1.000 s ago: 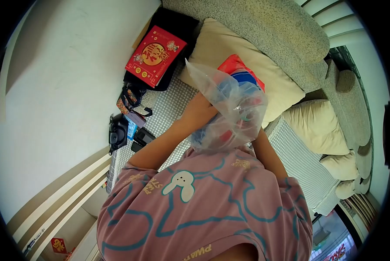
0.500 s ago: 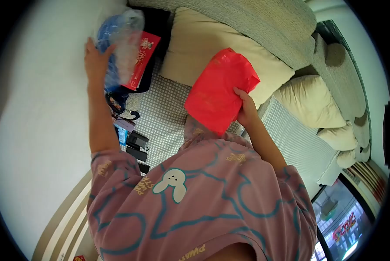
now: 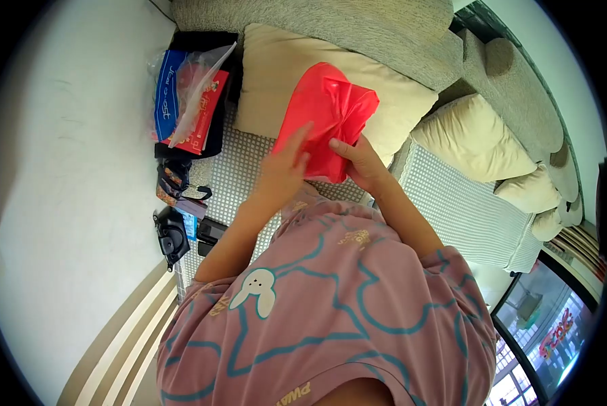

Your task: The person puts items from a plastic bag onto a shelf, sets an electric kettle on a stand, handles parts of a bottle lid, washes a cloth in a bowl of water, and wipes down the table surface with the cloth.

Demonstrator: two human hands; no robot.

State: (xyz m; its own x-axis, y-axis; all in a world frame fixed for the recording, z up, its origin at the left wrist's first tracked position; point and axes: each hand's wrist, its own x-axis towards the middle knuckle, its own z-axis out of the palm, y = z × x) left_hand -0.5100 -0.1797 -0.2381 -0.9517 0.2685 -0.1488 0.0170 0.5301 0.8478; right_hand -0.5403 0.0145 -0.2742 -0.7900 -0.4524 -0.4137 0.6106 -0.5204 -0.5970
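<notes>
There are 2 hands, 1 left hand (image 3: 281, 177) and 1 right hand (image 3: 368, 166), and 1 red bag (image 3: 325, 111). The clear plastic bag (image 3: 198, 98) counts 1, the red box (image 3: 211, 111) 1. Pillows (image 3: 476, 139) come to 4, on 1 sofa (image 3: 317, 24). There is 1 television (image 3: 547, 325) and 1 shirt (image 3: 317, 308) with 1 rabbit print (image 3: 256, 287). At least 2 black gadgets (image 3: 212, 230) show; the small things around them are too crowded to count.

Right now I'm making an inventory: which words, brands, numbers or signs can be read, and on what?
"PWA", ending unclear: neckline of the shirt.
"J...st", middle unclear: blue-printed bag.
Other yellow lettering on the shirt: too blurred.
Red box: characters too small.
Screen: red lettering, blurred.
Red bag: no readable text.
</notes>
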